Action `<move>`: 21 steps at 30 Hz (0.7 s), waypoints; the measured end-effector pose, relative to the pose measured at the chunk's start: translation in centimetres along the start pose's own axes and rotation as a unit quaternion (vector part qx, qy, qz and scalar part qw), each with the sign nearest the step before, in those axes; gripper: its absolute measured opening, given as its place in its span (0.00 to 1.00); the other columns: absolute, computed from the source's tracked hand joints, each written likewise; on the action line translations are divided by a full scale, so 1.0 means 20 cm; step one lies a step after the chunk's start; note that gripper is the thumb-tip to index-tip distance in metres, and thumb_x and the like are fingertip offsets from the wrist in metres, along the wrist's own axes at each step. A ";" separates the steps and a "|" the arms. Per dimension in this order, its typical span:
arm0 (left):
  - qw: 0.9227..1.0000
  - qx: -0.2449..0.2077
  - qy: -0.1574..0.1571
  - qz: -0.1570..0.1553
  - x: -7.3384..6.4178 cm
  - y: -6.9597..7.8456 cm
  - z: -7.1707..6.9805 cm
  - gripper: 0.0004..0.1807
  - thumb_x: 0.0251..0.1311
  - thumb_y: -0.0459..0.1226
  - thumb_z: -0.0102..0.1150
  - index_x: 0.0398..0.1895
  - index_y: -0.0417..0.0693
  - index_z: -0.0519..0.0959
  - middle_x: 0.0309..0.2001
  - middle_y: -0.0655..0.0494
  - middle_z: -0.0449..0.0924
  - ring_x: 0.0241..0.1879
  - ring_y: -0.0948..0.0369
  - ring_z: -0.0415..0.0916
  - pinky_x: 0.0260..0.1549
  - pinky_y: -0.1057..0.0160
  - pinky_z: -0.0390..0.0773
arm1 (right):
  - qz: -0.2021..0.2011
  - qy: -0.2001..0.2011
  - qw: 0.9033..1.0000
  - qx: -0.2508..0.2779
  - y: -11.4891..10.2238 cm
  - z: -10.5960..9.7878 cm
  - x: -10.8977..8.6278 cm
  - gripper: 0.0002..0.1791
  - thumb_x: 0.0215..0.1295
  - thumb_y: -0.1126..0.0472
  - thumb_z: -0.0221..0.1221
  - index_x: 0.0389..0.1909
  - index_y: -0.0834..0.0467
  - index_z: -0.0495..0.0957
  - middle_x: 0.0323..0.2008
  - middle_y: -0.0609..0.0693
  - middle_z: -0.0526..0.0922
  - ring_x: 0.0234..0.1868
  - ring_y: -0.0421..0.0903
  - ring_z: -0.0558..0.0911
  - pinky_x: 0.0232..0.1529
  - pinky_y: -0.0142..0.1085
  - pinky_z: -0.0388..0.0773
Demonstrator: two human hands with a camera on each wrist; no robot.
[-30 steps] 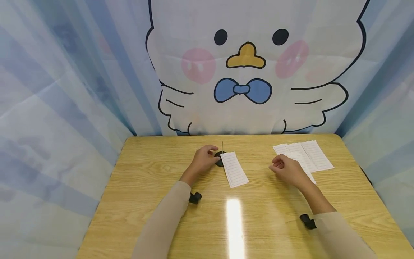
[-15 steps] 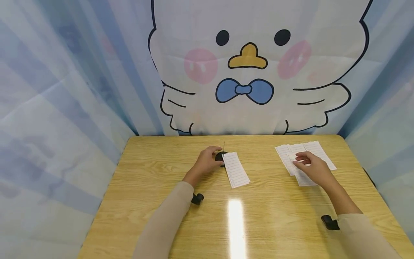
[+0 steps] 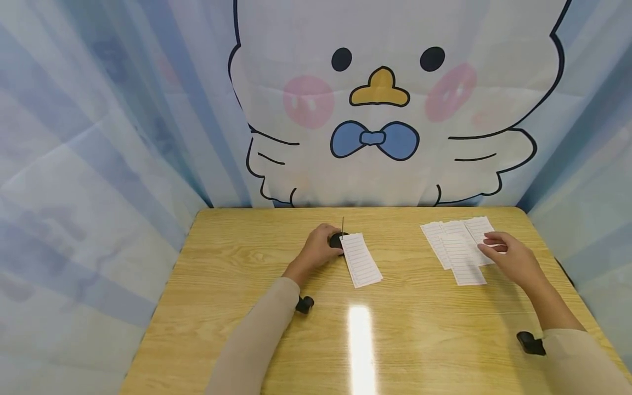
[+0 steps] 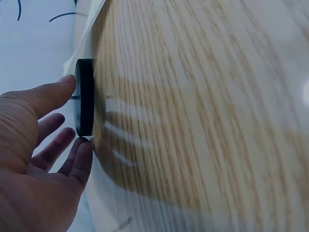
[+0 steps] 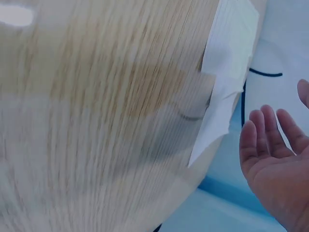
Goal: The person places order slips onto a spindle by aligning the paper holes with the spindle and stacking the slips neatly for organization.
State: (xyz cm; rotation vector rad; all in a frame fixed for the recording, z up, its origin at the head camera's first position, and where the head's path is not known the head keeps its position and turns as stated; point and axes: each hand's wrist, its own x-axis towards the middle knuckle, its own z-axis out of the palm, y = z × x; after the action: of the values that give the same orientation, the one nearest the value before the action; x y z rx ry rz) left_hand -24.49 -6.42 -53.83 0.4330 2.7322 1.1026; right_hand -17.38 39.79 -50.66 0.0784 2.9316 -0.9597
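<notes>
A receipt spike with a round black base and a thin upright rod stands towards the back of the table. My left hand holds its base from the left; in the left wrist view the thumb lies on the black disc and fingertips meet its edge. White lined slips slant down to the right, their upper corner at the rod. My right hand hovers over the right end of more lined slips, fingers loosely bent and nothing in them. The right wrist view shows these slips beyond the fingers.
The wooden table ends at the back against a curtain printed with a cartoon bird. More curtain hangs at both sides. A bright light reflection lies on the front middle of the table.
My right hand has moved right, from beside the loose slips to over their right end, and the front slip now shows whole. My left hand has stayed at the spike's base, closing slightly on it.
</notes>
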 end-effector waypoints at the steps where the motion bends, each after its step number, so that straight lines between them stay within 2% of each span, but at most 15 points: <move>1: 1.000 0.003 -0.002 -0.001 0.00 0.00 0.00 0.31 0.61 0.37 0.74 0.68 0.44 0.77 0.68 0.44 0.73 0.69 0.47 0.71 0.68 0.49 0.73 | 0.008 0.003 1.000 0.000 0.01 -0.01 0.00 0.38 0.79 0.43 0.53 0.72 0.71 0.63 0.62 0.72 0.74 0.60 0.69 0.74 0.43 0.42 0.80; 3: 1.000 0.007 -0.005 -0.003 0.00 0.00 0.00 0.31 0.61 0.38 0.75 0.68 0.44 0.77 0.68 0.43 0.73 0.68 0.47 0.72 0.67 0.49 0.74 | 0.023 0.007 1.000 0.002 0.04 -0.03 -0.01 0.39 0.80 0.43 0.52 0.73 0.72 0.62 0.63 0.72 0.73 0.61 0.70 0.74 0.43 0.44 0.79; 6: 1.000 0.009 -0.011 -0.010 -0.01 0.00 0.01 0.31 0.61 0.38 0.75 0.68 0.45 0.78 0.68 0.44 0.72 0.67 0.47 0.72 0.65 0.50 0.75 | 0.042 0.015 0.999 0.006 0.07 -0.05 -0.01 0.40 0.80 0.42 0.50 0.74 0.71 0.61 0.65 0.73 0.72 0.62 0.71 0.72 0.41 0.41 0.78; 10: 1.000 0.010 -0.010 -0.027 -0.01 -0.01 0.00 0.31 0.60 0.37 0.75 0.67 0.46 0.78 0.68 0.44 0.72 0.65 0.48 0.73 0.63 0.51 0.77 | 0.056 0.032 0.998 0.024 0.11 -0.06 -0.01 0.42 0.80 0.41 0.49 0.77 0.70 0.56 0.68 0.74 0.69 0.65 0.73 0.69 0.45 0.48 0.78; 13: 0.999 0.012 -0.007 -0.031 -0.01 -0.01 0.00 0.31 0.60 0.36 0.75 0.67 0.45 0.78 0.67 0.45 0.73 0.64 0.49 0.74 0.62 0.52 0.78 | 0.059 0.039 0.997 0.037 0.14 -0.06 -0.01 0.43 0.80 0.41 0.49 0.79 0.69 0.53 0.70 0.74 0.67 0.66 0.72 0.68 0.46 0.44 0.76; 16: 1.000 0.013 -0.009 -0.028 -0.01 -0.02 -0.01 0.31 0.60 0.36 0.75 0.67 0.44 0.78 0.65 0.44 0.74 0.60 0.50 0.75 0.60 0.53 0.78 | 0.067 0.030 0.997 0.036 0.18 -0.06 -0.01 0.44 0.80 0.40 0.47 0.80 0.68 0.50 0.71 0.74 0.64 0.67 0.72 0.67 0.45 0.41 0.76; 18: 0.999 0.011 -0.011 -0.028 -0.01 -0.02 -0.01 0.31 0.60 0.36 0.75 0.67 0.43 0.78 0.63 0.44 0.74 0.56 0.51 0.75 0.57 0.53 0.78 | 0.074 0.019 0.996 0.042 0.20 -0.06 -0.01 0.44 0.81 0.41 0.46 0.80 0.69 0.48 0.73 0.75 0.60 0.67 0.75 0.65 0.48 0.51 0.78; 21: 1.000 0.006 -0.013 -0.028 -0.01 -0.01 -0.01 0.31 0.59 0.36 0.76 0.67 0.42 0.78 0.61 0.45 0.75 0.51 0.53 0.74 0.53 0.55 0.78 | 0.083 0.013 0.996 0.039 0.23 -0.07 -0.01 0.45 0.81 0.40 0.45 0.80 0.71 0.47 0.74 0.78 0.55 0.66 0.79 0.64 0.53 0.65 0.74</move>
State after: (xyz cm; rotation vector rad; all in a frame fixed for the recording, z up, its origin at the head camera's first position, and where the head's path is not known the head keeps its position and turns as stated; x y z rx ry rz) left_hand -24.42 -6.80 -53.82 0.3672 2.7124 1.0614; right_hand -16.88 44.27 -52.26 0.3349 2.8538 -1.0549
